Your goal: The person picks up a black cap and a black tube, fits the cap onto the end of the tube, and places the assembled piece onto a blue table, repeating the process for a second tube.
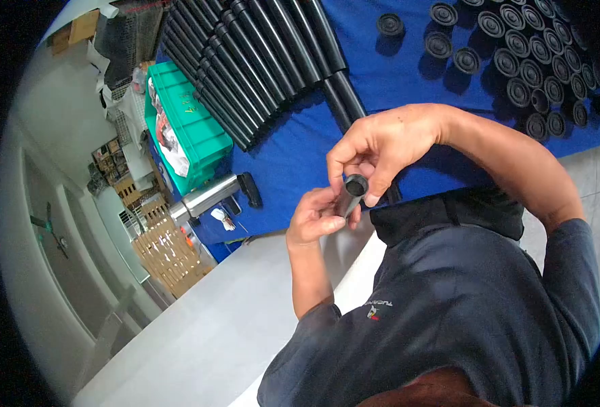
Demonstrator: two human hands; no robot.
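Note:
My left hand [319, 218] is wrapped round a dark tube [347, 204], its open round end facing up toward me. My right hand [388, 146] reaches in from the right, thumb and fingers closed about the rim of that same tube. The tube's inside looks dark, and its lower part is hidden by my left fingers. Beyond my right hand, a long black tube [344, 102] lies on the blue cloth [293, 146], partly covered by the hand.
Long black tubes [259, 54] lie in rows at the back. Several round black caps [517, 61] stand at the right. A green crate [198, 136] with white and reddish contents sits at the left, near a silver cylinder [208, 197] and a black handle-like piece [250, 190].

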